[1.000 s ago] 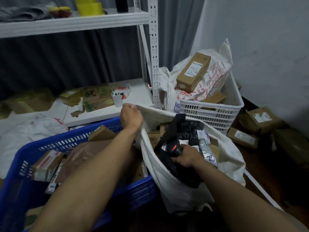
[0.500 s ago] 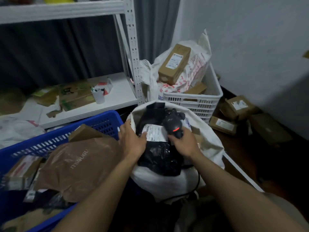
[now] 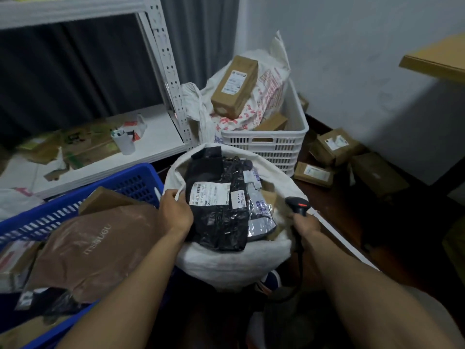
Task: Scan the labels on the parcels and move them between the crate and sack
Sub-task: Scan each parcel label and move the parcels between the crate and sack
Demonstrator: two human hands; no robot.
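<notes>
A white sack (image 3: pixel 236 260) stands open in the middle, filled with parcels. On top lies a black plastic parcel (image 3: pixel 219 222) with a white label (image 3: pixel 210 193) facing up. My left hand (image 3: pixel 175 212) grips the sack's left rim next to that parcel. My right hand (image 3: pixel 305 224) holds a black barcode scanner (image 3: pixel 298 206) at the sack's right edge, its cable hanging down. The blue crate (image 3: pixel 130 182) at the left holds a brown mailer bag (image 3: pixel 93 250) and cardboard boxes.
A white crate (image 3: pixel 266 147) behind the sack holds a printed bag and a long cardboard box (image 3: pixel 234 86). Several small boxes (image 3: pixel 334 147) lie on the dark floor at the right. A white metal shelf (image 3: pixel 161 137) stands at the back left.
My right hand has pulled the scanner off the black parcel's label to the sack's right edge. My left hand has shifted from the parcel to the sack's rim.
</notes>
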